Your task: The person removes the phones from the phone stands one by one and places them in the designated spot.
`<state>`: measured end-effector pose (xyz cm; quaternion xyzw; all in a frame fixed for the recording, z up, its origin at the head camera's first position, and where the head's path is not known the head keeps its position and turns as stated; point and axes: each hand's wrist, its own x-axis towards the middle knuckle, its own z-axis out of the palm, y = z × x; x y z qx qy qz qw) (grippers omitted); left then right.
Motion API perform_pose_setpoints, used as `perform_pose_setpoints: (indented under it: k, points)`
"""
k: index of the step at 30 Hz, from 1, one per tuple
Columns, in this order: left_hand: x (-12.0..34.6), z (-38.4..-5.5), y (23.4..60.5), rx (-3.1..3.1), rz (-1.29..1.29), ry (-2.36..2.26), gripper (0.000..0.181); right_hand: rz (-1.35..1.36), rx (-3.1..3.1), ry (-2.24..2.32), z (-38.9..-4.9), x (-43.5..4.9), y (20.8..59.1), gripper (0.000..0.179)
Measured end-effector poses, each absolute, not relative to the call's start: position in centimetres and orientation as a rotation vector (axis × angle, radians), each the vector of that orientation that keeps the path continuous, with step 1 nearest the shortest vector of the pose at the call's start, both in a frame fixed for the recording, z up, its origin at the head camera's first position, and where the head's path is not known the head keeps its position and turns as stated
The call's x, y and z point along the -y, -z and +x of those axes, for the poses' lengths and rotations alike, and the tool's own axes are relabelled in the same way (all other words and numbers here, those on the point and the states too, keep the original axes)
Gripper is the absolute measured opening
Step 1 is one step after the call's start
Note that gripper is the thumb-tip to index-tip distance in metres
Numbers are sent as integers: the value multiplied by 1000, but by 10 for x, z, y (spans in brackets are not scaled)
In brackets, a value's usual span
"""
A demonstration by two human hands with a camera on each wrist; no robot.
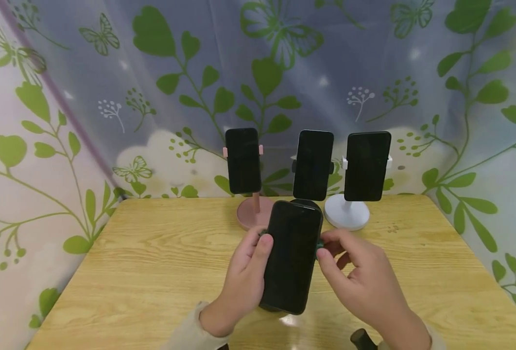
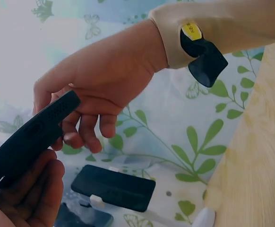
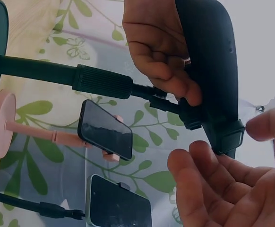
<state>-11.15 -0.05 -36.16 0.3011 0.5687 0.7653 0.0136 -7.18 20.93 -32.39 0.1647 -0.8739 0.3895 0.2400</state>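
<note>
Phone point(image 1: 290, 257): black, flat slab; glossy face, rounded corners
Green stand point(image 3: 107, 81): smooth pole, ribbed collar; blocky clamp point(image 3: 231, 138) at the phone's edge
Table point(image 1: 162, 253): yellow, wood-grained
Phone's place: above the near part of the table, between left hand point(image 1: 245, 274) and right hand point(image 1: 365, 274); screen toward the head view; long axis near upright, top leaning slightly right
Left hand: curled round the phone's left edge; thumb at the front, fingers behind
Right hand: thumb and index narrow; pinching the clamp at the phone's right edge
Behind: pink stand point(image 1: 250, 214), dark stand point(image 3: 24, 202), white stand point(image 1: 347, 215); each bearing an upright phone
</note>
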Motion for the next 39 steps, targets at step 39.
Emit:
perform_pose_setpoints:
  k: [39]
  points:
    - [28,-143,355,-2204,883,-1989,27,268,2521,-971,-71,-212,319,6]
